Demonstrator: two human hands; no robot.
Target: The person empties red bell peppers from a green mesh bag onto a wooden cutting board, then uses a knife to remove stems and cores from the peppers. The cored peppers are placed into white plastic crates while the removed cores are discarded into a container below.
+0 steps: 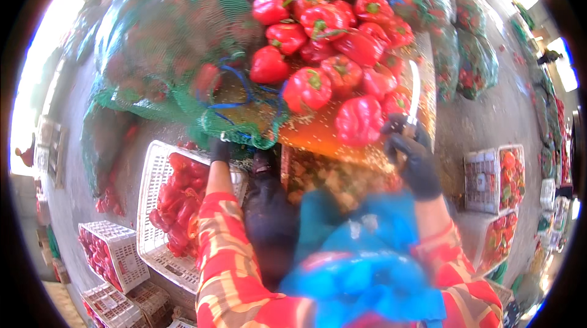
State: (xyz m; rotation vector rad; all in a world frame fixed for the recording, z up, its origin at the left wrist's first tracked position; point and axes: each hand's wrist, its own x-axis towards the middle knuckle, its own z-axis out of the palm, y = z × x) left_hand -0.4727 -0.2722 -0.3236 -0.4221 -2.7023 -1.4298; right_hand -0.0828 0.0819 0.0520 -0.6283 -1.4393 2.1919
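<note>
My right hand (416, 163), in a dark glove, holds a knife (414, 94) with a pale curved blade pointing away from me. Close to its fingers lies a wrinkled red bell pepper (360, 120), part of a heap of red peppers (321, 21) on an orange-brown work surface (302, 137) strewn with seeds. My left hand (220, 150), also gloved, grips the near edge of a green mesh bag (183, 94); its fingers are mostly hidden. The bag contains peppers, and a blue cord (229, 105) trails at its mouth.
A white plastic crate (146, 222) of red peppers stands below my left arm. Pepper cores and scraps (335, 179) lie under the surface's near edge. More crates (481, 181) stand at the right. Filled mesh bags (472, 62) line the far right. Another crate (124, 254) is at the lower left.
</note>
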